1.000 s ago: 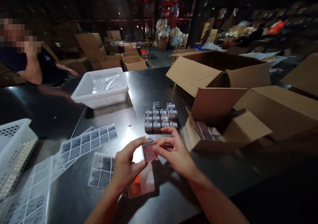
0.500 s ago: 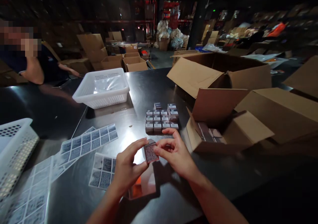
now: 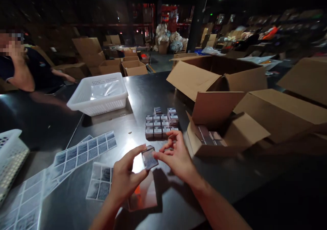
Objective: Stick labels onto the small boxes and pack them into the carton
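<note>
My left hand [image 3: 127, 170] grips a small dark printed box [image 3: 150, 158] between thumb and fingers, held tilted above the table. My right hand [image 3: 176, 157] is at the box's right edge, its thumb on the face and the other fingers curled; whether it also holds a label is too small to tell. Below my hands lies a glossy pinkish flat item [image 3: 146, 199] with an orange patch, partly covered by my left hand. Beyond them stand rows of small boxes [image 3: 157, 131] with white barcode labels. A label sheet [image 3: 95, 184] lies left of my left hand.
More label sheets [image 3: 83, 152] spread over the metal table [image 3: 138, 117]. White baskets stand at the back [image 3: 102, 111] and left edge [image 3: 12, 162]. An open carton [image 3: 217, 148] holding small boxes is at right, with larger cartons [image 3: 194, 77] behind. A person [image 3: 38, 70] sits at far left.
The small box has turned in my hands and shows a shinier face. My view has shifted slightly, so the scene sits further left. Both hands stay at the box.
</note>
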{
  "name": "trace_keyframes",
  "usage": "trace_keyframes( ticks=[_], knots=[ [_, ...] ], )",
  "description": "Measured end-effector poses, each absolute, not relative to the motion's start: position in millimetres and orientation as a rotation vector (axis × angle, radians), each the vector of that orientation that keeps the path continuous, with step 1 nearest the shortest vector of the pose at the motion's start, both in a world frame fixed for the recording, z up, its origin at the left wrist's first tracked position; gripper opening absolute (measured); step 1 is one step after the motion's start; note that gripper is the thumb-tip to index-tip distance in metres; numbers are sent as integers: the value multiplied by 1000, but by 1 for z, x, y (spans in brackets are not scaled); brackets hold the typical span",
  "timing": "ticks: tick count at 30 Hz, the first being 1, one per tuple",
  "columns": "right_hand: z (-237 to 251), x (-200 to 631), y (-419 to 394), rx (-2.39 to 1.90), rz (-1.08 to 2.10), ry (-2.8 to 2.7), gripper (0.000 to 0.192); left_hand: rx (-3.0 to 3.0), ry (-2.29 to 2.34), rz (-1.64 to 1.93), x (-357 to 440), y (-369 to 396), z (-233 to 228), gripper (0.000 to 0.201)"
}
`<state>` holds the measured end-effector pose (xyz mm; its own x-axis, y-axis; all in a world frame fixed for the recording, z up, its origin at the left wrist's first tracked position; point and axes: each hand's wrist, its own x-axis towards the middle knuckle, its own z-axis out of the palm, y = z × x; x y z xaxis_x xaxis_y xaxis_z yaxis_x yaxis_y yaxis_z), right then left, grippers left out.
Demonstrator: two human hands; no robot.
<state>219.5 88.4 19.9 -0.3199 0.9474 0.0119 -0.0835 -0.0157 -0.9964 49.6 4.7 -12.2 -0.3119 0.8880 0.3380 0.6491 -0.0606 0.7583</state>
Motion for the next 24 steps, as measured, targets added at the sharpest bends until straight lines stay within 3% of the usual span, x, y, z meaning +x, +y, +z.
trace_keyframes(
  ticks=[3, 8, 11, 15, 19, 24],
  knots=[
    [22, 221, 96, -868, 1663, -1375, 68, 1685, 1934, 1350, 49, 5, -11, 53],
    [22, 227, 98, -819, 1872, -1634, 88, 1915, 1752, 1381, 41, 4, -15, 45],
    [27, 235, 94, -754, 1841, -1818, 75, 2079, 1630, 1364, 37, 4, -16, 44],
    [47, 254, 84, -794, 1441, -2207, 35, 2379, 1436, 1249, 42, 4, -11, 52],
    [79, 305, 93, -987, 1035, -2177, 41, 2499, 1519, 1241, 49, -1, -4, 67],
    [91, 382, 153, -1563, 83, -2129, 37, 2436, 1825, 1280, 42, -4, -7, 63]
  ],
)
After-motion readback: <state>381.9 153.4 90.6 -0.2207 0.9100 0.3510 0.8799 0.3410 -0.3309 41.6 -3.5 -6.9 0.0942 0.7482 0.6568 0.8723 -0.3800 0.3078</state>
